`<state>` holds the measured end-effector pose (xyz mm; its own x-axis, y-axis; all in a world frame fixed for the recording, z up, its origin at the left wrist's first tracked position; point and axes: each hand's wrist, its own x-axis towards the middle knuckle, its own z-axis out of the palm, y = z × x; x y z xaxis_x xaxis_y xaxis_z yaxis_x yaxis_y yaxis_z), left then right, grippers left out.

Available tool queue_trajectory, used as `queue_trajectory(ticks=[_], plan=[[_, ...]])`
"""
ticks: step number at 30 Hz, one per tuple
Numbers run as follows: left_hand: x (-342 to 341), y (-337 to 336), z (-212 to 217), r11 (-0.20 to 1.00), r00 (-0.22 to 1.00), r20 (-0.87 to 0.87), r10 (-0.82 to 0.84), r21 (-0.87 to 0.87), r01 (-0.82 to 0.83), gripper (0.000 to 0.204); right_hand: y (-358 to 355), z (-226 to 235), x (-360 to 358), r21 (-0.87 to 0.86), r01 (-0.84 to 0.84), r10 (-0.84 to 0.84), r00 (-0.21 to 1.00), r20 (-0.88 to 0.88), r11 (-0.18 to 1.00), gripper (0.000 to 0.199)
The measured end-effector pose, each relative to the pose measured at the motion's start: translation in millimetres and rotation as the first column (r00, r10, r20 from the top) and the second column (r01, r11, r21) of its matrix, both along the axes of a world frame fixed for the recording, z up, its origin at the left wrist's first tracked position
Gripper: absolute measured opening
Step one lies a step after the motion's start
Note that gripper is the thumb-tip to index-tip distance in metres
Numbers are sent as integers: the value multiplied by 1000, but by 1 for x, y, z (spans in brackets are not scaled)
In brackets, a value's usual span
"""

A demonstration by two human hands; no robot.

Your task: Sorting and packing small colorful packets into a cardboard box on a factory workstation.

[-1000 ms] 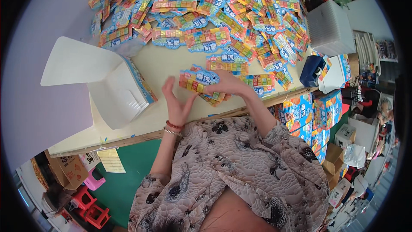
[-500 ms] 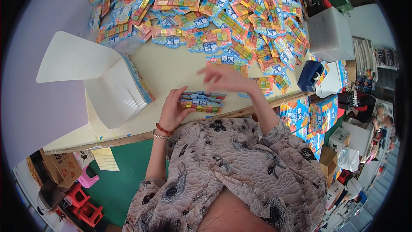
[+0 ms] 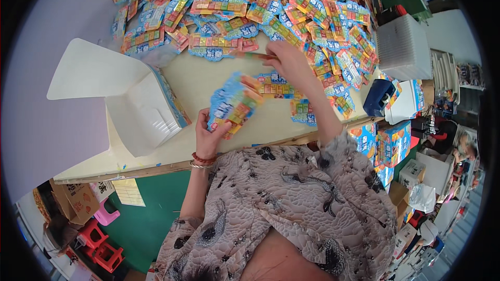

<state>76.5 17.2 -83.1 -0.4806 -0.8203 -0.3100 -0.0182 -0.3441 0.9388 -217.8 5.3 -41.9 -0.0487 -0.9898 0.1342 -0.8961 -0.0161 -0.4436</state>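
Observation:
My left hand (image 3: pixel 208 134) is closed around a small stack of colourful blister packs (image 3: pixel 235 103), tilted up over the near part of the table, with blue cloud-shaped edges and rows of coloured squares. Farther out, my right hand (image 3: pixel 285 61) pinches one more blister pack (image 3: pixel 254 55), seen nearly edge-on and slightly blurred. Just beyond it spreads a big heap of the same packs (image 3: pixel 219 8). Two loose packs lie near my right forearm, one pack (image 3: pixel 278 86) partly behind the held stack and another pack (image 3: pixel 303 112) closer to the table edge.
An open white display box (image 3: pixel 143 109) stands at the left on the cream table (image 3: pixel 177 80). To the right are a dark blue tape dispenser (image 3: pixel 377 97) and a stack of clear plastic trays (image 3: pixel 401 41). Printed blue boxes (image 3: pixel 393 143) are piled beside the table.
My left hand has raised and turned the stack from lying low to tilted upright. My right hand has moved away toward the heap and now holds a pack.

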Motion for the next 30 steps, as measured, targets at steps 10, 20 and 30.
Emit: queue_trajectory(ticks=[10,20,30], plan=[[-25,-9,1,979,960,-279,-15,189,70,58,93,-49,80,136,259,-252,492,833,956,25],[-16,-13,19,570,762,647,-7,-624,535,70,84,-19,-105,-195,747,-707,664,243,635,35],[-15,-9,2,650,850,508,-135,-603,464,53,20,-67,-181,-405,704,-760,649,35,583,63]])
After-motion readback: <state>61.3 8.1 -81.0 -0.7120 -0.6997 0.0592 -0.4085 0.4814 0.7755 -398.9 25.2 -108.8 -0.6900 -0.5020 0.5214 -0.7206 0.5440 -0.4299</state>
